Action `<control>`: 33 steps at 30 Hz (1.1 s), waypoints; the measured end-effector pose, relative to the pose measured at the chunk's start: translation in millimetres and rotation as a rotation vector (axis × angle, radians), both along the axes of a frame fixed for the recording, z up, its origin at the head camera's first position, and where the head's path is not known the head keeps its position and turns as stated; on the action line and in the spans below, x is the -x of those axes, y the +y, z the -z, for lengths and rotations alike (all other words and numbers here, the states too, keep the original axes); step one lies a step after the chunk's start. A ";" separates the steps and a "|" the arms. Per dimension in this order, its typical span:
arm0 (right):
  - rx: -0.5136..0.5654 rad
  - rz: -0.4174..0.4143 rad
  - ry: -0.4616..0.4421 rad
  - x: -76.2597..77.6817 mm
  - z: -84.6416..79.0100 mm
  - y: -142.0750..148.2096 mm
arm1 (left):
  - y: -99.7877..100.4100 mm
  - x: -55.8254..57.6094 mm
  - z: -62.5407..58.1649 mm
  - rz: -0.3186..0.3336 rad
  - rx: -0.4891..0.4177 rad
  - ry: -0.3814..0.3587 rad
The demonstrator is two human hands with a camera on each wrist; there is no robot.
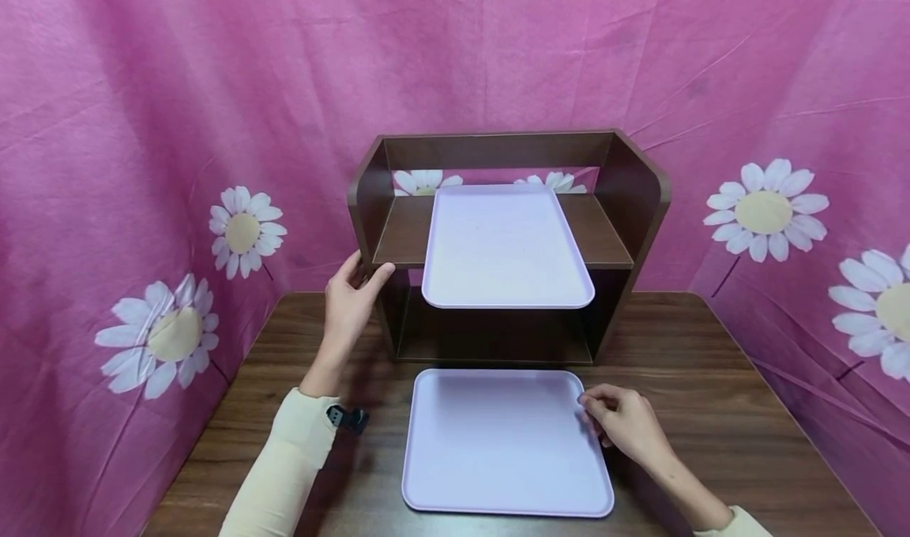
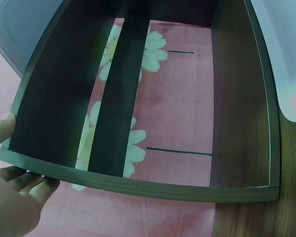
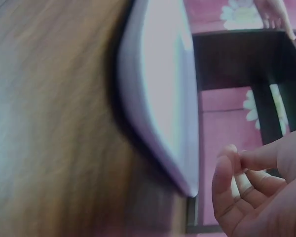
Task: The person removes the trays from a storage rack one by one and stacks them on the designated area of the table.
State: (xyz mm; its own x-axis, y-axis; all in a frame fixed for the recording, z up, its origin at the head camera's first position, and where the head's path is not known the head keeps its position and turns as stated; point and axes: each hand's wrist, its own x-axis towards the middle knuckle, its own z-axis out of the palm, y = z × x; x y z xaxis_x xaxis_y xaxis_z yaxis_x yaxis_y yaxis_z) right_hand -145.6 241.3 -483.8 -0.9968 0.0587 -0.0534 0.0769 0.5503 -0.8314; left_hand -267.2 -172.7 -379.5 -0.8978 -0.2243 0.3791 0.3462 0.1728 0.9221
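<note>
My left hand (image 1: 348,298) grips the left side panel of a dark brown desk shelf (image 1: 503,313), thumb in front and fingers round the outside. In the left wrist view, the thumb and fingers (image 2: 42,190) lie on either side of the panel's edge. A pale lilac tray (image 1: 505,246) lies on the upper board and juts past its front edge. Another lilac tray (image 1: 508,442) lies on the table before the shelf. At its right rim is my right hand (image 1: 629,422), fingers curled, thumb tip against the forefinger, nothing visible between them.
The shelf stands at the back of a brown wood-grain table (image 1: 711,411). Pink cloth with daisies (image 1: 498,55) hangs behind and along both sides. A small black device (image 1: 347,418) sits at the left cuff. Below the upper board is an open lower bay (image 1: 498,333).
</note>
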 end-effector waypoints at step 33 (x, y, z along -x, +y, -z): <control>0.801 -0.338 -0.059 12.3 -124.2 -68.4 | 1.0 -0.4 0.0 0.009 -0.016 0.012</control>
State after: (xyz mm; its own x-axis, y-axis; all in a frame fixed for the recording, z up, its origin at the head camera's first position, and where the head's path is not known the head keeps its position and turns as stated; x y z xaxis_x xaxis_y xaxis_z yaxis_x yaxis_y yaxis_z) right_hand -157.9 172.9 -359.6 -0.9484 -0.3170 -0.0042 0.0701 -0.1970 -0.9779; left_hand -266.8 -171.8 -379.4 -0.8953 -0.2223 0.3860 0.3585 0.1547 0.9206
